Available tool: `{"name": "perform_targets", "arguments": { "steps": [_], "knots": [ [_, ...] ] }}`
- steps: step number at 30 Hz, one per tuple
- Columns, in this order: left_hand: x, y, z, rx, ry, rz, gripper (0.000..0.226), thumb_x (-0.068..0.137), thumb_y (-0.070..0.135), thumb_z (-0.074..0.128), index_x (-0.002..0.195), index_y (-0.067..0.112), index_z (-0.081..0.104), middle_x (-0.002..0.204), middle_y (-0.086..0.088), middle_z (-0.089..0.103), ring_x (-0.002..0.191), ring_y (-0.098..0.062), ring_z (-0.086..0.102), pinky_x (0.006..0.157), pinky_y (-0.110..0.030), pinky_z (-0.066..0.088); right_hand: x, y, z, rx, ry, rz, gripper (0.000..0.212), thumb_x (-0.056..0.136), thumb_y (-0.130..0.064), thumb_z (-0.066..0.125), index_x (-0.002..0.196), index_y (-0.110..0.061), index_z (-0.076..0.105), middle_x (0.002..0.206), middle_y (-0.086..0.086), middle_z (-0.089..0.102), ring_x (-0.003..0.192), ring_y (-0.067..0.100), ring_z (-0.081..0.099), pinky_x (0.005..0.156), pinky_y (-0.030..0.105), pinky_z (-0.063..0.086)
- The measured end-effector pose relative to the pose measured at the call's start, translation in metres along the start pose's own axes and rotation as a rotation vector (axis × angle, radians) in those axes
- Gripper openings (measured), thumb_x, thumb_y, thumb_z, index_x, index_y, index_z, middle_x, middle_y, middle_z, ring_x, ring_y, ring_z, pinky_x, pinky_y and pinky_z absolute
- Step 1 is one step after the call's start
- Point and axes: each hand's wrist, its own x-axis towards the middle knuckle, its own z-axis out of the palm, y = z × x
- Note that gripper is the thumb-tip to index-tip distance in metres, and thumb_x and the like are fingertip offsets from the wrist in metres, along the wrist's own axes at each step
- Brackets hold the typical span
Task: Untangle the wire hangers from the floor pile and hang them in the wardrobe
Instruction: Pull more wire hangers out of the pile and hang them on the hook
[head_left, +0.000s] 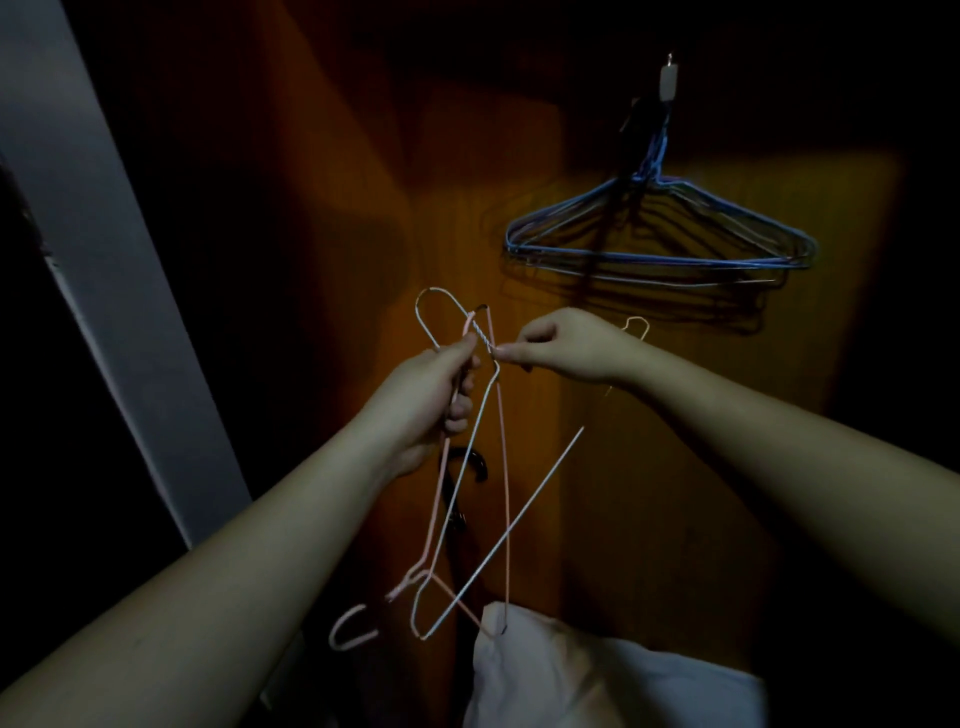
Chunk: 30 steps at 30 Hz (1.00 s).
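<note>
holding two tangled wire hangers up in front of the wardrobe, the person works at the spot where they cross. the left hand (436, 400) is curled around the pink hanger (503, 467) and the white hanger (470, 441), gripping them just below the twisted necks so they stay put. the right hand (563, 345) pinches the twisted neck with its fingertips (501, 354), likely to pull one hanger free of the other. both hangers dangle down, the pink one upside down with its hook near the bottom, just above a white cloth (597, 675). far off on the right, a bunch of blue hangers (660, 228) hangs from a small hook (667, 78) on the brown wardrobe wall (337, 208). that looks like the place these two should go once apart. it is dark, so small bits are hard to see.
</note>
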Motion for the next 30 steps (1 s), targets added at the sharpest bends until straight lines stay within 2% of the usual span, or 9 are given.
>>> {"name": "perform_targets", "arguments": {
  "steps": [4,9,13,17,22,30],
  "knots": [
    [-0.003,-0.003,-0.004,-0.044,0.035,0.061,0.021,0.103,0.030,0.048,0.096,0.011,0.051,0.067,0.002,0.045,0.049,-0.007,0.034,0.045,-0.020,0.027,-0.009,0.004,0.000,-0.034,-0.025,0.048,0.049,0.084,-0.063,0.057,0.070,-0.017,0.066,0.051,-0.005,0.043,0.046,0.006,0.038,0.051,0.023,0.030],
    [0.000,-0.013,-0.006,-0.050,0.114,0.091,0.017,0.102,0.027,0.052,0.093,0.013,0.052,0.065,0.002,0.047,0.045,-0.007,0.036,0.042,-0.019,0.028,-0.019,0.007,0.003,-0.038,-0.041,0.072,0.046,0.086,-0.062,0.058,0.066,-0.021,0.062,0.051,-0.004,0.041,0.044,0.005,0.037,0.049,0.022,0.030],
    [0.003,-0.016,-0.012,-0.057,0.188,0.125,0.011,0.101,0.024,0.053,0.098,0.014,0.053,0.068,0.001,0.048,0.046,-0.006,0.038,0.043,-0.019,0.030,-0.028,0.012,0.004,-0.062,-0.047,0.152,0.050,0.087,-0.061,0.057,0.068,-0.015,0.064,0.046,-0.006,0.038,0.037,0.004,0.035,0.045,0.018,0.027],
    [0.010,-0.017,-0.019,-0.052,0.241,0.148,0.010,0.102,0.024,0.051,0.099,0.015,0.053,0.070,0.001,0.048,0.048,-0.006,0.038,0.044,-0.021,0.030,-0.039,0.022,0.005,-0.107,-0.048,0.188,0.051,0.087,-0.060,0.057,0.069,-0.013,0.063,0.048,-0.005,0.039,0.037,0.003,0.038,0.047,0.021,0.027],
    [0.018,-0.016,-0.024,-0.065,0.249,0.146,0.011,0.103,0.021,0.047,0.099,0.013,0.053,0.067,0.002,0.046,0.048,-0.006,0.038,0.045,-0.020,0.029,-0.049,0.041,-0.010,-0.085,0.081,0.281,0.060,0.085,-0.064,0.055,0.080,-0.007,0.069,0.054,-0.002,0.043,0.044,0.005,0.038,0.049,0.023,0.028],
    [0.044,-0.012,-0.019,-0.106,0.248,0.165,0.010,0.103,0.019,0.048,0.098,0.011,0.051,0.067,0.001,0.045,0.045,-0.006,0.037,0.039,-0.018,0.029,-0.064,0.088,-0.061,-0.042,0.384,0.435,0.051,0.090,-0.059,0.051,0.080,-0.013,0.068,0.055,-0.001,0.049,0.051,0.011,0.045,0.051,0.025,0.033]
  ]
}}
